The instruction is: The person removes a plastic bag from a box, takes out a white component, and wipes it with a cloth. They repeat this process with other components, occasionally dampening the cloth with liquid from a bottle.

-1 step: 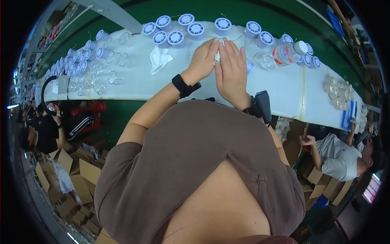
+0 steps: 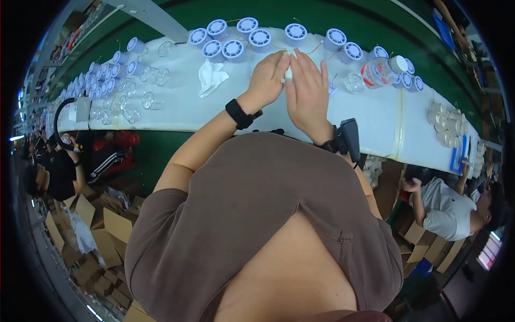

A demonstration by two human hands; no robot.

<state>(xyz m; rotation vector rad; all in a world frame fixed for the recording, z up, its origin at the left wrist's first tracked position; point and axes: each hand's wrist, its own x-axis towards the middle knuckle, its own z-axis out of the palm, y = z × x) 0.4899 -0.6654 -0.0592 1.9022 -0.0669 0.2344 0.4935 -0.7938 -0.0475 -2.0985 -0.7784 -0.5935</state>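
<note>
My left hand [image 2: 266, 79] and my right hand [image 2: 308, 92] meet over the middle of the bench. Between them they press a small white piece [image 2: 288, 73]; most of it is covered, and its kind cannot be made out. The right hand's fingers lie long and nearly straight across it, the little finger standing apart. The left fingers bend round its other side. Just beyond the hands are several pale-blue round units with slotted tops, such as this unit [image 2: 259, 41], some with thin wires. A crumpled white tissue [image 2: 212, 79] lies left of my left hand.
A white-covered bench [image 2: 182, 115] runs across. Clear cups [image 2: 148, 100] and more pale-blue units stand to the left, near a grey box [image 2: 80, 110] with a black hose. A clear bottle [image 2: 377, 73] lies right; cream rings [image 2: 446, 124] stand farther off. Co-workers sit at both sides, near cardboard boxes [image 2: 118, 225].
My right hand has turned and shifted slightly to the right, its little finger now farther from the others. The left hand stays nearly where it was, and the white piece remains between them.
</note>
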